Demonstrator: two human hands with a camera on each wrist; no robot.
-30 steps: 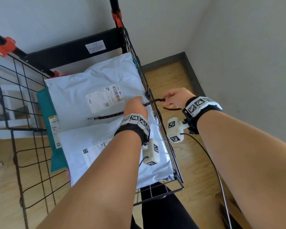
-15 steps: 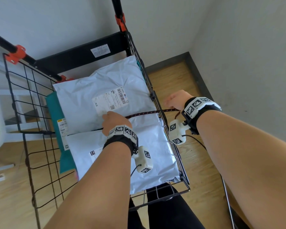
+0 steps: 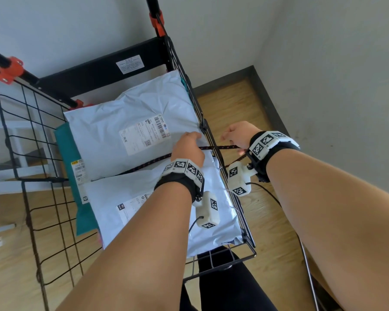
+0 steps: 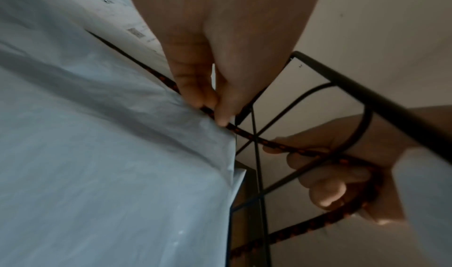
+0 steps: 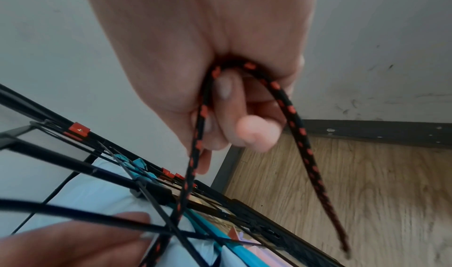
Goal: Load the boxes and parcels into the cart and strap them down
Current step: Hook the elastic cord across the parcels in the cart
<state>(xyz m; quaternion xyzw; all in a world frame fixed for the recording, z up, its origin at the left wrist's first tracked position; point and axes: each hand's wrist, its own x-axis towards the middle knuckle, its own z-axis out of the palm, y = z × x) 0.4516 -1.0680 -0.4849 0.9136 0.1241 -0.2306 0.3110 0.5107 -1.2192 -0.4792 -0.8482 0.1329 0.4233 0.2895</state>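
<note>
A black wire cart holds two white poly parcels, the upper parcel and the lower parcel, on top of a teal parcel. A black-and-red cord lies across the white parcels and passes through the cart's right wire side. My left hand is inside the cart and pinches the cord between thumb and forefinger at the parcel's right edge. My right hand is outside the wire side. Its fingers curl round a loop of the cord, whose free end hangs down.
A grey wall stands close on the right, with a dark baseboard and wooden floor below. The cart's left wire side stands open outward. White furniture is at the left. My leg in black is at the cart's front.
My left hand has slid right along the cord, from the middle of the parcel to the cart's right wire side. The right hand keeps its hold outside the cart.
</note>
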